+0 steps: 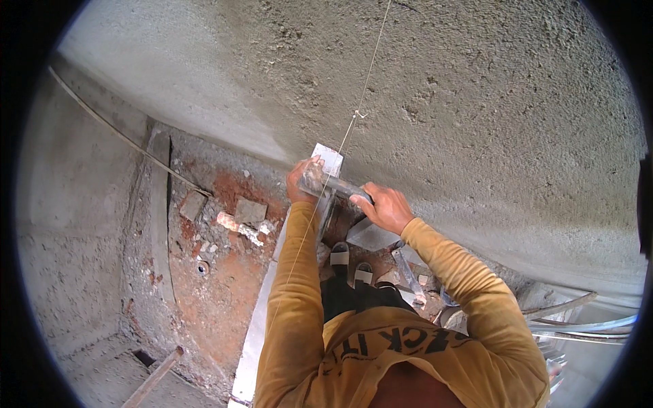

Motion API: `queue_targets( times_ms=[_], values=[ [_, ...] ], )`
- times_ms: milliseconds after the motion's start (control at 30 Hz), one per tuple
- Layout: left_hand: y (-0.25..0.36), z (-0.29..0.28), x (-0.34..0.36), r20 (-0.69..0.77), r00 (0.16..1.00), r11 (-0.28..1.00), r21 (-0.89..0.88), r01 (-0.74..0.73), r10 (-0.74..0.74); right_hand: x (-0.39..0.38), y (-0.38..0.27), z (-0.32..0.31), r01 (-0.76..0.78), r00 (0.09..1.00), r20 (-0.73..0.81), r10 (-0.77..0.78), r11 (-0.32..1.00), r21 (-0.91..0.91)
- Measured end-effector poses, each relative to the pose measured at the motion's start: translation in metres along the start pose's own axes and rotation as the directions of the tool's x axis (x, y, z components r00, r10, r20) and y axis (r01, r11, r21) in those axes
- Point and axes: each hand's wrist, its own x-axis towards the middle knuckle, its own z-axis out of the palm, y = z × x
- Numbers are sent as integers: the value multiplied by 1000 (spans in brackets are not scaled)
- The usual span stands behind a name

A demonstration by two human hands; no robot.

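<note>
- Filling most of the view, a rough grey wall [476, 102] looms over the work, smoother and paler along its foot.
- Down at the left, here's the ground [218, 313]: reddish earth, scattered rubble, all of it uneven.
- Leaning over it all is the mustard shirt [401, 333], both sleeves stretched forward to the wall.
- A pale narrow ledge [250, 360] runs up beside the left sleeve, partly covered by it.
- And across the scene goes a taut string [375, 51], knotted partway, crossing in view over the work and the left forearm.
- Off to the left, a thin hose [139, 149] slants down to the rubble.
- Below the right wrist, a grey slab [371, 234] lies near the feet [340, 256].
- Centre stage, the hammer [343, 185]! It lies crosswise by the wall's foot, head to the left.
- Right hand [388, 207] wrapped firmly round the hammer's dark handle.
- Left hand [298, 182] at the white piece [329, 158], fingers at its left edge; the hammer's head partly covers this hand, so I can't tell how tightly it's closed.
- That white piece sits right by the wall, just beyond the hammer.
- Smallest of all, a round pipe opening [202, 268] in the earth.
</note>
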Motion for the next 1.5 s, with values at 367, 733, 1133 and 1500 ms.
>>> queue_targets(
  times_ms=[367, 733, 1133, 1500],
  values=[
    [18, 4, -1, 25, 981, 856, 484, -182, 194, 6, 5, -1, 49, 998, 29, -48, 998, -43],
    [13, 5, 1, -13, 993, 910, 401, -103, 118, 8, 9, -5, 28, 1000, -3, -28, 998, -54],
    [29, -48, -75, -42, 954, 438, 894, -96, 296, -10, 22, -10, -89, 992, 87, 96, 993, -77],
    [22, -45, -80, -53, 998, 354, 933, 58, -23, 11, 16, 5, 61, 991, 121, -51, 995, -79]
  ],
)
